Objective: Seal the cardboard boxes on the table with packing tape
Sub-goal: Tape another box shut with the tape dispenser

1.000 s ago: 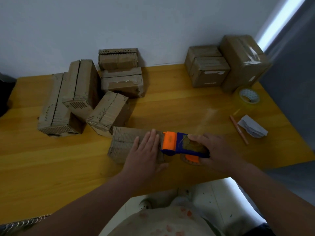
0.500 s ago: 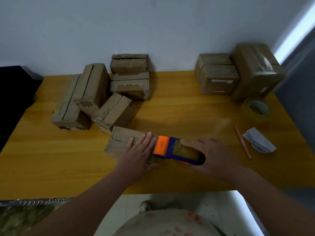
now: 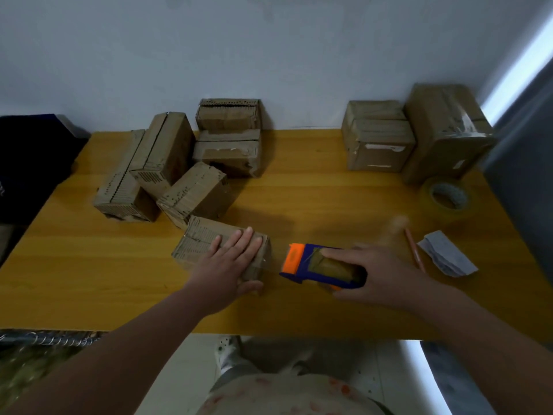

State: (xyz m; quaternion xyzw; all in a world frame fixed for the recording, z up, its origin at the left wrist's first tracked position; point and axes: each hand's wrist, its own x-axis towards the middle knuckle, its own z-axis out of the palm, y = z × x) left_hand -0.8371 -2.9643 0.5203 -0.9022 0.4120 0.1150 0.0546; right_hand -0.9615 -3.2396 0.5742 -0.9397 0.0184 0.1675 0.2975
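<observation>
– Tape dispenser looks further off now. Did it move?

– Yes. A moment ago its orange end was touching the right end of the small box. Now it is off to the right, with bare table between the two.

– Who holds it?

– The right hand. Its fingers are curled round the blue body and grip it.

– And the other hand?

– The left hand has stayed flat on top of the small box, with its fingers straight, pressing down. The box sits near the front edge of the table, about in the middle.

– So is that box done?

– I think that strip is done. There is a shiny bit on the box's right end that looks like tape. I cannot tell if any tape still joins it to the dispenser.

– What is left?

– Lots, I think. The pile of boxes at the back left shows open slits on top. The taped boxes at the back right look finished.
</observation>
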